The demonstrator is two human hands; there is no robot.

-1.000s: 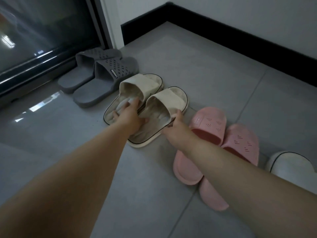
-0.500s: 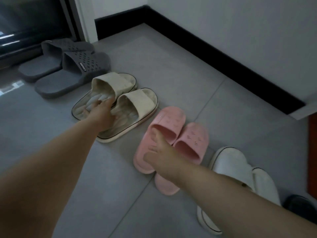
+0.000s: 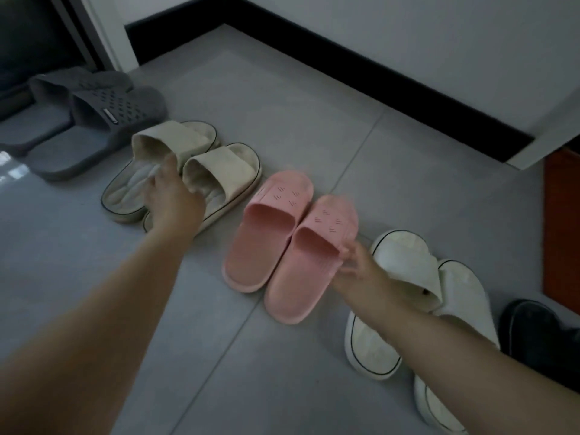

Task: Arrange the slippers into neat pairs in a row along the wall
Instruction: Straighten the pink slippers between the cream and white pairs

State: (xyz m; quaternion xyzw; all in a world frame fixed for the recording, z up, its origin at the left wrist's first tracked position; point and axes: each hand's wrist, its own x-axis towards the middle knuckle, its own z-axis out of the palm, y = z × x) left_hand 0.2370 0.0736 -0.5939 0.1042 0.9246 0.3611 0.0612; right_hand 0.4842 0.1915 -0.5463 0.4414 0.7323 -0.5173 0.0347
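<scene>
Pink rubber slippers [image 3: 273, 237] lie side by side and touching on the grey tiled floor [image 3: 314, 120], third pair in a row that runs parallel to the white wall [image 3: 439, 36] with its black skirting board [image 3: 345, 64]. Their toes point at that wall and their heels at the person, so each long axis crosses the row at a slant. The right one sits slightly nearer the person than its mate.

The right hand [image 3: 357, 271] is at the outer rim of that right pink slipper, fingers above and thumb below, pinching the edge beside the strap; the fingertips are blurred.

The left hand [image 3: 174, 199] lies over the beige fabric slippers with dark-piped soles [image 3: 201, 161], fingers reaching toward the strap opening of the left one. Whether they curl round anything cannot be told. This pair points the same way, toes to the wall.

Grey perforated rubber slippers [image 3: 103, 117] lie at the far left end by a dark glass door [image 3: 31, 42], also parallel. White slippers with dark piping [image 3: 417, 268] lie to the right of the pink ones, partly hidden by the right forearm, toes to the wall. A black shoe [image 3: 539, 334] sits beyond them, near a reddish wooden panel [image 3: 561, 221]
</scene>
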